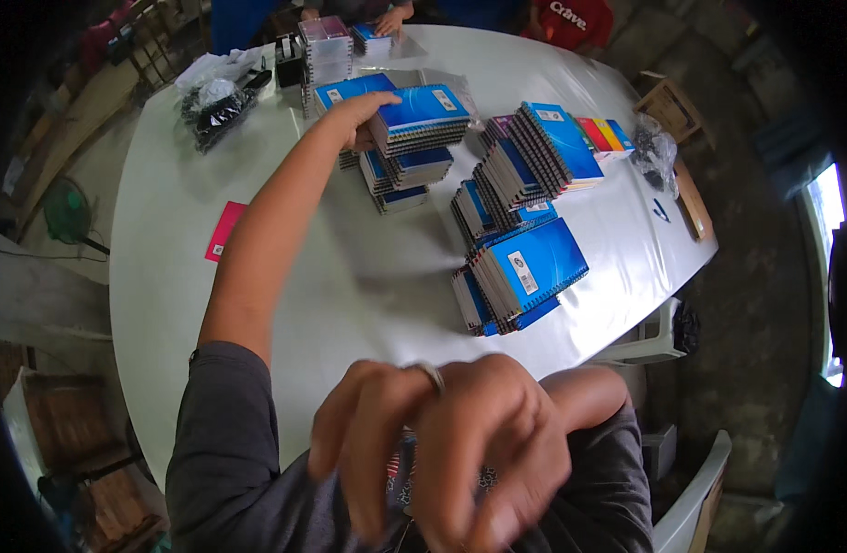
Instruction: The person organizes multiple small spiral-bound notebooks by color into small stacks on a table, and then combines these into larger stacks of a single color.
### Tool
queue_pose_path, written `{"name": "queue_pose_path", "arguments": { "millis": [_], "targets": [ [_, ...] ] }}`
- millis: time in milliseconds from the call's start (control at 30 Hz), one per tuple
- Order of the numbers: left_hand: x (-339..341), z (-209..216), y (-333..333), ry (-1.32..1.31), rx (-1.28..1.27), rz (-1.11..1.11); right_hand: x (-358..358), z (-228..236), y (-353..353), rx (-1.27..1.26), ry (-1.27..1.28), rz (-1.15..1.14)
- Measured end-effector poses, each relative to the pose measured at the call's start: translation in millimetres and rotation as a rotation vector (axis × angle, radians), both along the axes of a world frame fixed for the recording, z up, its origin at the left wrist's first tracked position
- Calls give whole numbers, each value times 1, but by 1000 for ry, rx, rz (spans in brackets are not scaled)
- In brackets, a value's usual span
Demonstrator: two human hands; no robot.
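My left hand [354, 118] stretches out to the far side of the table and grips the left edge of a stack of blue spiral notebooks [425, 112]. Its thumb lies on the top cover, and the other fingers are partly hidden at the stack's side. Below that stack are more spiral notebooks [419, 168] in offset layers. My right hand [442, 433] is raised close to the camera, blurred, a ring on one finger. Its fingers are loosely bent and apart, with nothing visible in them.
More notebook stacks [534, 261] stand right of centre on the white table [331, 295]. A pink booklet [224, 230] lies at the left, near black plastic wrapping [216, 115]. Colourful small boxes or books [605, 135] sit at the right. Other people are at the far edge.
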State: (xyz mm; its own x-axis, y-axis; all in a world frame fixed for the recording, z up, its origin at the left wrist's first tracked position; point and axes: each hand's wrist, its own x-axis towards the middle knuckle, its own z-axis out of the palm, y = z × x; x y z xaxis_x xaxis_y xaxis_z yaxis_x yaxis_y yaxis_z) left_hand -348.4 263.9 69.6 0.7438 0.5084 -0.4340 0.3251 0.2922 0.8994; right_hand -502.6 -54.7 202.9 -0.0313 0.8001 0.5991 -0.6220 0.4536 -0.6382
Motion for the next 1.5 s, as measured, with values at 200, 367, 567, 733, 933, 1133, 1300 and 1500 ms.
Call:
{"name": "queue_pose_path", "arguments": {
  "millis": [200, 367, 567, 733, 933, 1133, 1300, 1500],
  "targets": [
    [-4, 3, -11, -94, -376, 84, 23, -36, -27, -356, -32, -10],
    [-36, 31, -49, -194, -278, 102, 36, -69, -66, -446, -6, -126],
    [-30, 37, -38, -714, -427, 375, 35, -158, -105, -780, -102, -312],
    [13, 22, -20, -759, -363, 696, 28, -265, -131, -1000, -754, -951],
    [41, -14, -14, -413, -442, 1090, 23, -299, -140, -807, -1059, -1112],
    [35, -30, 10, -319, -430, 871, 22, -297, -139, -828, -1011, -1127],
    [36, -16, 17, -433, -394, 791, 24, -300, -140, -831, -1017, -1132],
    [38, -12, -10, -229, -329, 855, 24, -298, -141, -881, -1001, -1108]
  ]
}}
